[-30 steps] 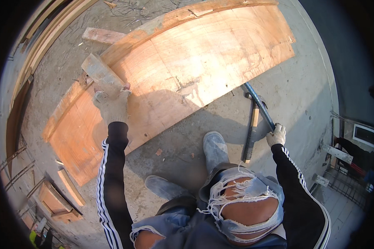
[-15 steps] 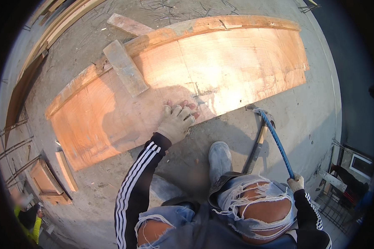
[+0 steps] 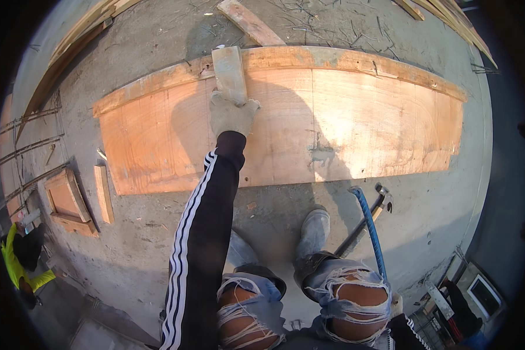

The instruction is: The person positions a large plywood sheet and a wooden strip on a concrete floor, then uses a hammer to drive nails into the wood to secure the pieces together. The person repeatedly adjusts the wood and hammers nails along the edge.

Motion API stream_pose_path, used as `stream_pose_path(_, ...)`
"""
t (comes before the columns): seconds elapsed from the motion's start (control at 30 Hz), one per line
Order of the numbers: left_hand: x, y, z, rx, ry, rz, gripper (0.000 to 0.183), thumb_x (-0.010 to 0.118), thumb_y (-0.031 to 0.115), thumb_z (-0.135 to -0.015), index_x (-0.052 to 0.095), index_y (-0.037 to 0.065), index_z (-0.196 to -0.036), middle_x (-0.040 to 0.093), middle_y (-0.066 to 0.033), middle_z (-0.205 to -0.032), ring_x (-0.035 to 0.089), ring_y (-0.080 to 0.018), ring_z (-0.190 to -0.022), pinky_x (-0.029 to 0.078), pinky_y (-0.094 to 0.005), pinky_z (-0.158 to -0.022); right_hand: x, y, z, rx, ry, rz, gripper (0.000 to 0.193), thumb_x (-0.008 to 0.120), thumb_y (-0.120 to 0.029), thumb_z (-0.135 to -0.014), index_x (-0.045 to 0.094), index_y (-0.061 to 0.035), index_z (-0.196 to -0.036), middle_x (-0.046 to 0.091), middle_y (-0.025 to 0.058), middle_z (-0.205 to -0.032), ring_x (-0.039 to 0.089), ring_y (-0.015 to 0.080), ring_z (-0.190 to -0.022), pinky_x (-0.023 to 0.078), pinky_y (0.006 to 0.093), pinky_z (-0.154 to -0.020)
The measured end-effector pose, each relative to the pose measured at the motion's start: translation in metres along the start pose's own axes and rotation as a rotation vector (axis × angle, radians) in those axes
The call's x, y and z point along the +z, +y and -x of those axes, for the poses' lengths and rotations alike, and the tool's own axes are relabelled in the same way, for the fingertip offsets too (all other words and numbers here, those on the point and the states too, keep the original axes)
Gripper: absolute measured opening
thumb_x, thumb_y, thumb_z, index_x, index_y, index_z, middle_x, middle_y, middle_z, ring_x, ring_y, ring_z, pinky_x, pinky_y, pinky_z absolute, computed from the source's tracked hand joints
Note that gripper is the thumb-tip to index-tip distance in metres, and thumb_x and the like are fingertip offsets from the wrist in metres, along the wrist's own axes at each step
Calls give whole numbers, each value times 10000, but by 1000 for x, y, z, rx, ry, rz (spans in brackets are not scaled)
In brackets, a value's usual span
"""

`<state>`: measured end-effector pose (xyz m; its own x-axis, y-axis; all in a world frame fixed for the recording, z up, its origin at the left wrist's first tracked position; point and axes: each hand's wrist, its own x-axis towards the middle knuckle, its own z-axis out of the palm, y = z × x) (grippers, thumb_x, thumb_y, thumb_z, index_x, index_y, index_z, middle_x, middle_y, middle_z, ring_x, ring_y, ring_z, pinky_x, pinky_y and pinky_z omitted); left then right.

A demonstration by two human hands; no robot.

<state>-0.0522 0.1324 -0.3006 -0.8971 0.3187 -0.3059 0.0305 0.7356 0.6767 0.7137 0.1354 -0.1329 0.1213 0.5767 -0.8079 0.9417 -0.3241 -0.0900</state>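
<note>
A curved plywood panel (image 3: 274, 128) with a thick timber strip (image 3: 332, 58) along its far edge lies on the concrete floor. A short wooden block (image 3: 230, 73) rests across that strip and the panel. My left hand (image 3: 233, 114), in a pale work glove, is closed on the block's near end. Low on the right, my gloved right hand (image 3: 396, 304), partly hidden beside my knee, grips a blue ribbed pry bar (image 3: 370, 224). The bar's far tip is near the panel's front edge. Beside it, a claw hammer (image 3: 378, 211) lies on the floor.
Behind the panel lie a plank (image 3: 251, 22) and scattered wire scraps (image 3: 315, 23). To the left are a small wooden frame (image 3: 70, 201), a wood strip (image 3: 104, 194) and rebar (image 3: 29, 153). A person in a yellow sleeve (image 3: 14, 256) is at the lower left.
My left hand has moved from the panel's near part to the wooden block and closed on it. The block now stands straighter. My view has shifted; the right hand still holds the pry bar.
</note>
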Motion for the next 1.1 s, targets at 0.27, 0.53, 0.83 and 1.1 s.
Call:
stream_pose_path(0.27,-164,-70,126,-375,-19,1077,362,637,62,-915,559,15,-1265,637,-27,-1068,614,-131,-889,518,-285,-845,-146,-306,153,-462,-70,290,404,810,-177,-846,588,-36,-1152,576,37,-801,537,152,-692,479,325,-647)
stream_pose_path(0.53,-304,-99,309,-801,99,1184,494,584,-23,-910,548,26,-1400,655,-60,-1129,650,-165,-969,557,-330,-883,-216,-476,253,-328,-185,413,418,793,-144,-859,574,-11,-1189,581,42,-817,571,187,-719,494,340,-673)
stream_pose_path(0.83,-316,-20,281,-725,-50,1062,575,626,-22,-920,466,31,-1469,637,-104,-1237,667,-197,-1009,569,-355,-898,-207,-628,288,-314,-323,360,397,778,-253,-954,554,-37,-1201,532,-22,-729,515,66,-509,431,241,-446)
stream_pose_path(1.1,-200,36,118,-326,-220,146,745,811,295,-763,489,41,-1386,663,-214,-1252,673,-401,-1109,565,-458,-921,-187,-751,249,-317,-427,597,473,692,-428,-1022,605,-15,-1234,582,-3,-756,547,93,-662,453,270,-588)
